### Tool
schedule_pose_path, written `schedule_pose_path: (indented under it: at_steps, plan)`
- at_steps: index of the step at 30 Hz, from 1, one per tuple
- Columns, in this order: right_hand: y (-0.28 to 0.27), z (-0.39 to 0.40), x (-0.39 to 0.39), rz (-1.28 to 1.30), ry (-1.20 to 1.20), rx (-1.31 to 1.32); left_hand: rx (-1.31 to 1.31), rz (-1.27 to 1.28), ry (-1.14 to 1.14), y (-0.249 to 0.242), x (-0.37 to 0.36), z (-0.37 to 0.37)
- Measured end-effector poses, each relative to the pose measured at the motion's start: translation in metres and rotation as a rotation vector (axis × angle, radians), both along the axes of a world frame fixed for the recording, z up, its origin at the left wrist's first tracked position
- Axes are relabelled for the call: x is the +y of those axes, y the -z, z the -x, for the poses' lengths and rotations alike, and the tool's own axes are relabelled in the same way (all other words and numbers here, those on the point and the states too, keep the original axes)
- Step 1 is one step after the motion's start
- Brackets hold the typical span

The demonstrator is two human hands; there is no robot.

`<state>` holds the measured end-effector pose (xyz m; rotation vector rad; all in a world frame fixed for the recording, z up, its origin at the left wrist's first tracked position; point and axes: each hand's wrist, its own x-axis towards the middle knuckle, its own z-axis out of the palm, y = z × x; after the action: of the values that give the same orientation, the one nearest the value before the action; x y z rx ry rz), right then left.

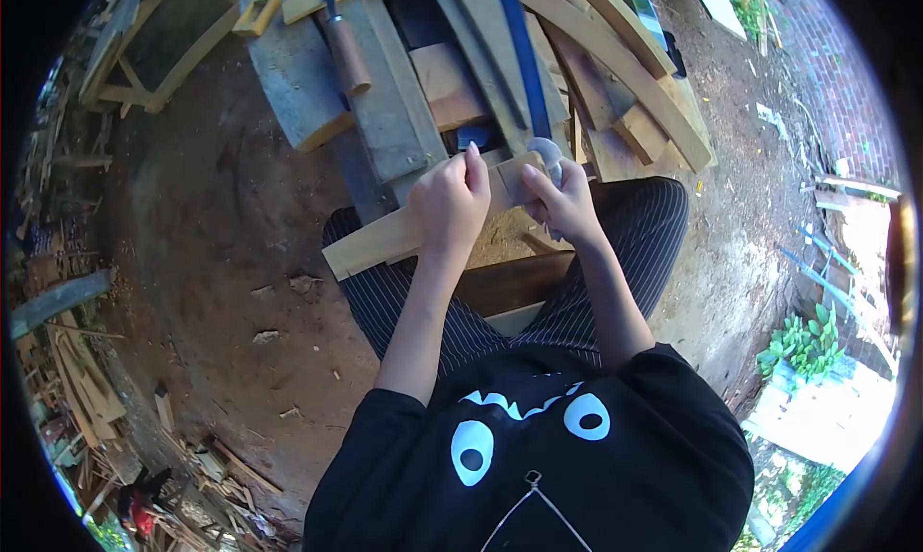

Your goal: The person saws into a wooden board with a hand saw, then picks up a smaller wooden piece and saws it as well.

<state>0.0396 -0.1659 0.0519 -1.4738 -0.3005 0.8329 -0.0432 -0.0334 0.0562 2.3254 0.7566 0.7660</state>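
Note:
My left hand (450,202) is closed over a pale wooden board (370,242), which lies slantwise above my knees. The fingers are curled down on it and the thumb points up. At the board's right end, my right hand (565,201) is closed around the grey handle (546,151) of what looks like a hand saw. Its long, bluish blade (524,57) extends away from me over the stacked wood. My right thumb rests near the board's end. The fingers hide part of the handle.
A wooden-handled chisel (346,57) lies on the planks (380,86) ahead. Curved wooden pieces (625,66) are stacked at the right, near a small wood block (640,134). Sawdust (505,237) shows between my knees. A wooden frame (159,90) stands far left; scrap wood (87,384) lies below.

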Motion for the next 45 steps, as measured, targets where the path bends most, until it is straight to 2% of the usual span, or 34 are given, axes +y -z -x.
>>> schedule_pose_path:
  at_steps: [1,4,5,8,9,12,25,28,37,40,43,45]
  plan:
    - [0.001,0.002,0.002,-0.03,0.009,0.076,0.018,0.03,0.016,-0.002,0.003,0.006]
    - [0.002,0.012,0.008,-0.096,0.025,0.089,-0.112,-0.089,0.118,-0.012,0.015,0.024]
    - [0.001,0.016,0.009,-0.109,0.042,0.078,-0.066,-0.106,0.174,-0.013,0.019,0.032]
    - [-0.014,0.023,0.006,-0.181,0.044,0.082,-0.042,-0.36,0.3,-0.035,0.025,0.051]
    - [-0.02,0.023,0.004,-0.187,0.05,0.089,-0.017,-0.259,0.321,-0.038,0.023,0.059]
    - [-0.026,0.02,-0.004,-0.171,0.03,-0.002,0.071,-0.28,0.294,-0.033,0.017,0.073]
    - [-0.022,0.012,-0.026,-0.391,-0.082,0.088,-0.032,-0.435,0.117,-0.045,-0.021,0.08]
    - [-0.014,0.009,-0.025,-0.427,-0.087,0.027,-0.022,-0.499,0.12,-0.042,-0.022,0.079]
    - [0.0,0.003,-0.029,-0.379,-0.119,0.021,0.034,-0.543,0.104,-0.026,-0.025,0.074]
    - [0.011,0.005,-0.031,-0.265,0.041,-0.123,0.042,-0.505,0.088,-0.015,-0.022,0.071]
    - [0.01,0.002,-0.047,-0.038,0.207,-0.246,0.147,-0.39,0.027,-0.01,-0.018,0.066]
    - [0.01,0.016,-0.062,0.021,0.173,-0.344,0.19,-0.346,0.033,-0.004,-0.014,0.06]
